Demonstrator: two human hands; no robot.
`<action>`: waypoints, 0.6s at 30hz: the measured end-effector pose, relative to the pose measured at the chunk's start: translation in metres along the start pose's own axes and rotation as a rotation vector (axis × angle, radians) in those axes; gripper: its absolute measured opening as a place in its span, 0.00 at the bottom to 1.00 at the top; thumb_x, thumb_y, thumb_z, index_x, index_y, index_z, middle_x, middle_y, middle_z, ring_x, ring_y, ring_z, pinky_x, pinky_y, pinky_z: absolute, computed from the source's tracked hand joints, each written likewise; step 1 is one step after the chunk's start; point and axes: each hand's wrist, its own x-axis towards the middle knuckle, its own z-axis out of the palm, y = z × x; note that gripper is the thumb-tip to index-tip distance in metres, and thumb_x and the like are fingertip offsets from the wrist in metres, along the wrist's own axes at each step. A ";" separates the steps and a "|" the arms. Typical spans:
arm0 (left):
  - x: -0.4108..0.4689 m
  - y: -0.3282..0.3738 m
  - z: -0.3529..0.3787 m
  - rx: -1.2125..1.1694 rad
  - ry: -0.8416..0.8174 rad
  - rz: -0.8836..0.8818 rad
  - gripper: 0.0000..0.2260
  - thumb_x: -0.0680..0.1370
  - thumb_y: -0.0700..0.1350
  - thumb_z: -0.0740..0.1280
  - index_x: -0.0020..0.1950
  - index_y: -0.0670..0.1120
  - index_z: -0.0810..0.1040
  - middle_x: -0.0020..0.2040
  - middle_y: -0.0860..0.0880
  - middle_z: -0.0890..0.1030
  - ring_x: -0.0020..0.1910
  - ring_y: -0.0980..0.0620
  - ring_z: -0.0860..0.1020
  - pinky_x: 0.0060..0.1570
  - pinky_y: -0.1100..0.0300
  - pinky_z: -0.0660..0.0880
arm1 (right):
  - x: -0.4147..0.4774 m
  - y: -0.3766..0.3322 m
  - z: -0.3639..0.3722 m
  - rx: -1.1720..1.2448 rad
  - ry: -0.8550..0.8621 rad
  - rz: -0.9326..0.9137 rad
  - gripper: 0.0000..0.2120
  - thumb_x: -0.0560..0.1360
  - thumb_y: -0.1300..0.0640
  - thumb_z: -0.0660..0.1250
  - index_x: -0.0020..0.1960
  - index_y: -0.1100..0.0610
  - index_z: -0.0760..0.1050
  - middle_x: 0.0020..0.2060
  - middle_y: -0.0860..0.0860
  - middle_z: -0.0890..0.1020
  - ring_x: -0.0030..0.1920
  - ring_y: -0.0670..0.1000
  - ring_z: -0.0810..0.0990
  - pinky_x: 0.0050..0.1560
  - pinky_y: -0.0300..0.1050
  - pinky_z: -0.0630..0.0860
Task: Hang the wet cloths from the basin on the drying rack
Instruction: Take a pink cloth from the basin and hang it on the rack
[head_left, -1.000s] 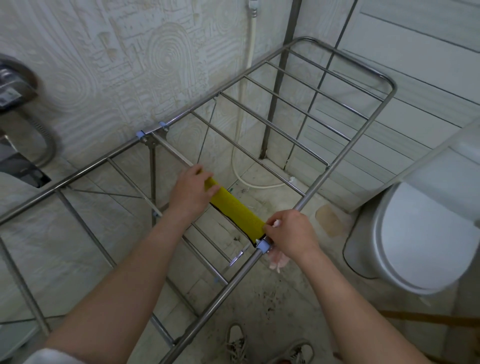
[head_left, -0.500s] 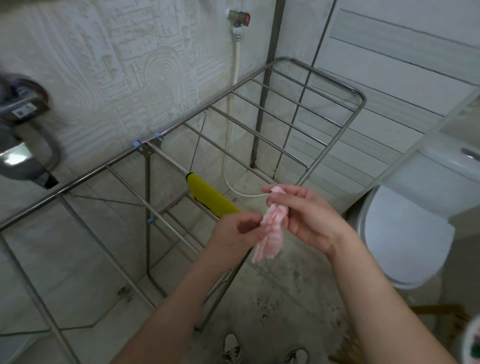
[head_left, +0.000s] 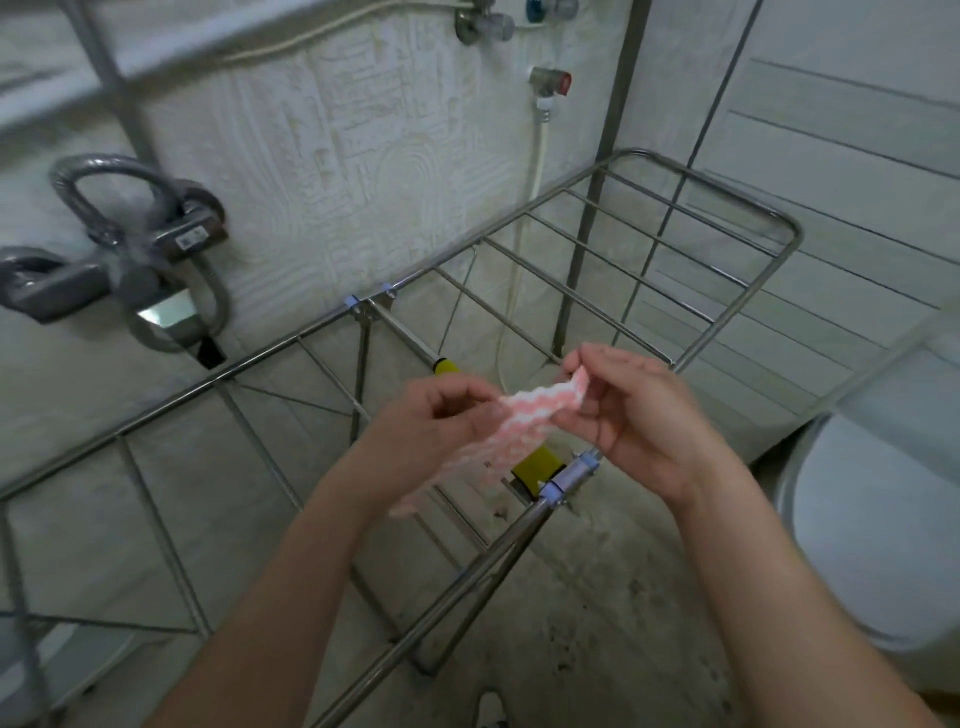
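A pink and white patterned cloth (head_left: 524, 421) is stretched between both hands above the steel drying rack (head_left: 737, 306). My left hand (head_left: 441, 421) pinches its near left edge and my right hand (head_left: 628, 410) pinches its far right corner. The cloth's lower part hangs down toward my left forearm. A yellow cloth (head_left: 537, 460) is wrapped over a rack bar just below the hands, mostly hidden by them. No basin is in view.
A white toilet (head_left: 878, 525) stands at the right. A shower mixer with a coiled hose (head_left: 150, 249) is on the patterned wall at left. A valve and white hose (head_left: 545, 104) run down behind the rack. The concrete floor (head_left: 597, 623) lies below.
Both hands left the yellow cloth on the bar. They lifted the bunched pink cloth and have spread it out between them. The view tilted up.
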 end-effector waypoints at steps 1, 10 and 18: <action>0.000 0.003 -0.008 0.063 -0.053 -0.010 0.03 0.71 0.48 0.70 0.41 0.51 0.82 0.35 0.50 0.79 0.35 0.55 0.74 0.36 0.64 0.70 | 0.003 0.001 0.003 -0.015 -0.026 0.023 0.12 0.79 0.55 0.61 0.42 0.60 0.76 0.30 0.54 0.76 0.31 0.50 0.77 0.33 0.42 0.80; 0.019 0.008 -0.054 1.000 -0.103 -0.079 0.05 0.71 0.46 0.73 0.46 0.49 0.82 0.36 0.53 0.79 0.38 0.54 0.76 0.39 0.59 0.70 | 0.021 0.025 0.012 -1.506 -0.180 -0.224 0.13 0.73 0.58 0.69 0.31 0.58 0.71 0.30 0.53 0.67 0.31 0.49 0.66 0.34 0.45 0.62; 0.030 -0.019 -0.085 1.134 0.146 -0.121 0.10 0.77 0.45 0.61 0.52 0.53 0.81 0.40 0.52 0.81 0.42 0.50 0.79 0.43 0.55 0.75 | 0.025 0.032 0.001 -0.959 -0.019 -0.116 0.09 0.77 0.61 0.66 0.39 0.57 0.81 0.29 0.49 0.76 0.27 0.43 0.75 0.30 0.39 0.74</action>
